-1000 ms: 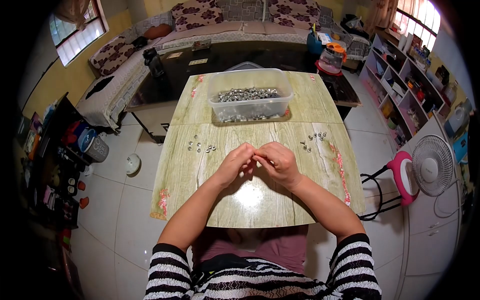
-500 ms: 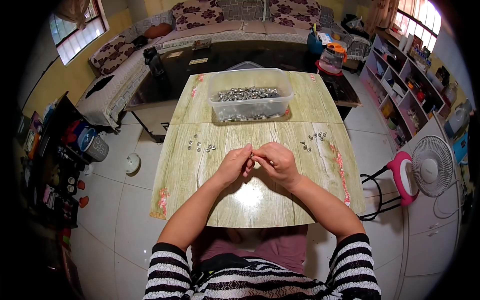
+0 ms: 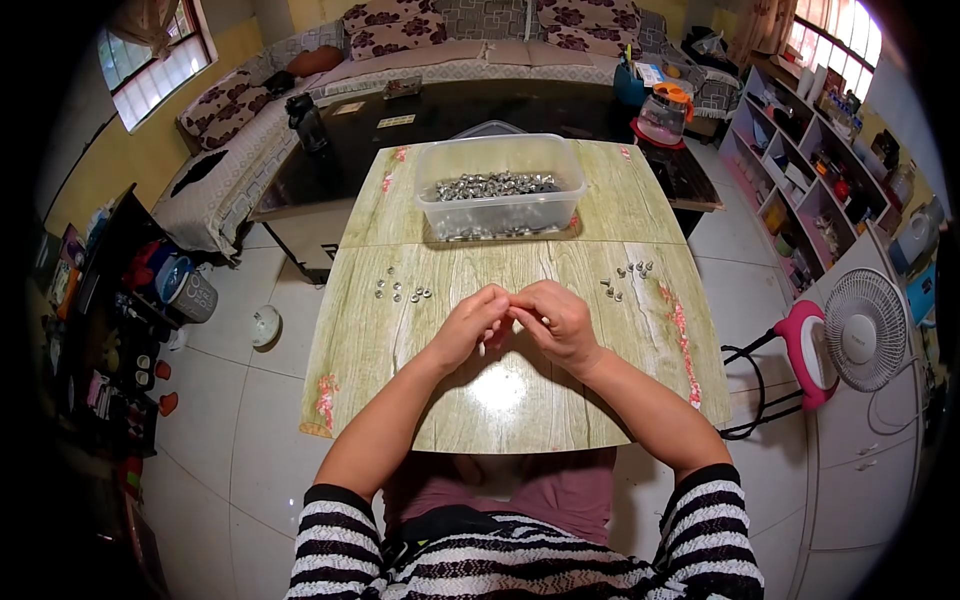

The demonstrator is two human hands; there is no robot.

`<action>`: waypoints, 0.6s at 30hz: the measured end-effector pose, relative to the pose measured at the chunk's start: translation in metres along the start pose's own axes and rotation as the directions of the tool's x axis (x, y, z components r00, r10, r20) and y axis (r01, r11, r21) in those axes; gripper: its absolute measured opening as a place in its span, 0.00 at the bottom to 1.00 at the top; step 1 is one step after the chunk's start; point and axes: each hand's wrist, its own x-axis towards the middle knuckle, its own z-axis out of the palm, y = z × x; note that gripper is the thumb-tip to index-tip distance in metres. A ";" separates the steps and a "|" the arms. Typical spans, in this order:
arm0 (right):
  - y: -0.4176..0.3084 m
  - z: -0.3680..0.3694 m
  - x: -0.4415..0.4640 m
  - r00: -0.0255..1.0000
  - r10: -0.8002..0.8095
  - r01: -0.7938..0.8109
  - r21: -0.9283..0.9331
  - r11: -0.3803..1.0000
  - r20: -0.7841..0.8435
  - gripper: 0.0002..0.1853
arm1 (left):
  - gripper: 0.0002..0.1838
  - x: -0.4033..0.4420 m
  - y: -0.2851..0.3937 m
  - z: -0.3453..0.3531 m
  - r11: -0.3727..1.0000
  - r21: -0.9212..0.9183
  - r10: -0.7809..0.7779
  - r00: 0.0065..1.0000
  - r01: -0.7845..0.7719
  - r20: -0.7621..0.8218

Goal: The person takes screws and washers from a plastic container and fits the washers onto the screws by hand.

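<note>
My left hand [image 3: 470, 325] and my right hand [image 3: 553, 325] meet at the fingertips over the middle of the table [image 3: 400, 400]. Both have their fingers closed in a pinch, and whatever sits between them is hidden. Left of my hands lie several small round metal pieces [image 3: 415, 297], shaped like caps or rings. To the right are several small metal pieces with stems [image 3: 622, 271], some lying on their sides. Beyond my hands stands a clear plastic tub [image 3: 500, 216] holding a heap of small shiny metal parts [image 3: 495, 187].
Behind the tub is a dark glossy table [image 3: 450, 105] with a black bottle [image 3: 306, 124] and an orange-lidded jug [image 3: 664, 112]. On the right a white fan [image 3: 860, 330] stands by a pink stool [image 3: 797, 350]. A sofa [image 3: 480, 60] runs along the back.
The fingers of both hands have shifted slightly and closed over the small metal piece that showed between them before. The loose pieces and the tub have stayed put.
</note>
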 end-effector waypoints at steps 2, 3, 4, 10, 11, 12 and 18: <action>0.002 0.000 0.000 1.000 0.012 -0.012 0.010 1.000 -0.011 0.06 | 0.18 0.000 0.000 0.000 0.998 0.028 0.055 0.998 -0.055 0.019; 0.003 0.000 0.000 1.000 0.007 -0.007 0.001 1.000 -0.002 0.06 | 0.18 0.001 -0.002 -0.003 0.999 0.019 0.043 0.998 -0.043 0.034; 0.003 -0.001 0.000 1.000 0.003 -0.003 -0.009 1.000 0.005 0.06 | 0.18 0.001 -0.003 -0.004 0.999 0.011 0.030 0.998 -0.031 0.050; -0.001 -0.001 0.000 0.999 0.031 -0.031 -0.011 0.999 0.009 0.05 | 0.16 0.003 -0.009 -0.005 0.999 -0.049 -0.007 0.999 0.004 -0.053; 0.000 0.000 -0.001 0.999 0.031 -0.031 -0.011 0.999 0.010 0.05 | 0.16 0.002 -0.007 -0.003 0.999 -0.050 -0.007 0.999 0.004 -0.053; 0.002 0.000 -0.001 1.000 0.029 -0.029 -0.003 1.000 0.001 0.05 | 0.16 0.001 -0.002 0.000 1.000 -0.017 0.014 1.000 -0.014 -0.019; 0.003 0.001 -0.002 1.000 0.026 -0.026 0.003 1.000 0.014 0.06 | 0.15 0.002 -0.004 -0.005 0.999 0.012 0.038 0.998 -0.039 0.041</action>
